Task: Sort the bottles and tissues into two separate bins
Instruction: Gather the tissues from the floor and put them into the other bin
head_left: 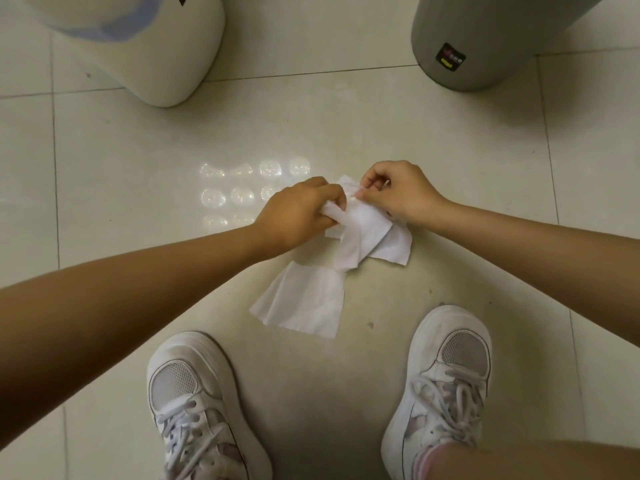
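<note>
White tissues [363, 233] lie bunched on the tiled floor in the middle of the view. My left hand [298, 213] is closed around their left side. My right hand [394, 192] pinches the top edge of the same bunch with thumb and forefinger. Another flat tissue [304, 299] lies just below, closer to me, touching the bunch. A white bin [162, 57] with a blue liner stands at the top left. A grey bin [485, 39] stands at the top right. No bottle is in view.
My two white sneakers [194, 410] [446, 386] stand at the bottom, either side of the tissues. Ceiling lights glint on the glossy floor [242, 188] left of my hands.
</note>
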Tool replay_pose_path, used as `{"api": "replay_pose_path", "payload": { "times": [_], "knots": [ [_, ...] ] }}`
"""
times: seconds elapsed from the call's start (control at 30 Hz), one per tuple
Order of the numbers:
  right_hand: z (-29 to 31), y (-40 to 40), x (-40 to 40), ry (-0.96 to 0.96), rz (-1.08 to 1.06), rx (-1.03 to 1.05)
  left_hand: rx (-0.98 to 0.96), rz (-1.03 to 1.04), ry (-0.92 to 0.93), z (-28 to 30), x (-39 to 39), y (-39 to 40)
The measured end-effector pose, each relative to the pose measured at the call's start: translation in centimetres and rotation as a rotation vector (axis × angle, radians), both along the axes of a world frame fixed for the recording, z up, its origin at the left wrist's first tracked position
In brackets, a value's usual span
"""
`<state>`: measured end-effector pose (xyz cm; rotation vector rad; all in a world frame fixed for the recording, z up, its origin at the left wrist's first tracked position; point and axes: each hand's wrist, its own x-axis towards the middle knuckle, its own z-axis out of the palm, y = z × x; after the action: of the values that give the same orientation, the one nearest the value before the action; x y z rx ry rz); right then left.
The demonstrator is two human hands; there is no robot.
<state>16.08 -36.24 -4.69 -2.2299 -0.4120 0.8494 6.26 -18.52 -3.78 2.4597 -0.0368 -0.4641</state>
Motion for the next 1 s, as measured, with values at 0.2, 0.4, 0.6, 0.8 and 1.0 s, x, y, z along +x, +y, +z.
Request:
{"api": "replay_pose_path", "payload": {
  "times": [0.2, 0.4, 0.6, 0.8, 1.0],
  "knots": [
    [0.1, -1.5, -0.9, -0.086, 0.442, -0.178, -0.085, -0.02, -0.034, 1.2, -1.9, 4.3],
    [-0.3, -0.2, -2.9, -0.323, 0.785, -0.312, 0.102, -0.264, -0.083, 0.3, -7.0, 6.9],
    [-1.1, 1.0, -3.5, -0.436, 0.859, -0.343, 0.415, -0.35, 0.002, -1.2, -10.5, 2.6],
    [-0.5, 1.2, -3.3, -0.424, 0.85, -0.34, 0.531, -0.352, 0.037, -2.4, -10.2, -0.6],
    [-0.8, 1.5, -3.1, -0.388, 0.855, -0.349, 0.481, -0.41, -0.112, -2.2, -8.3, 0.5]
  ]
}}
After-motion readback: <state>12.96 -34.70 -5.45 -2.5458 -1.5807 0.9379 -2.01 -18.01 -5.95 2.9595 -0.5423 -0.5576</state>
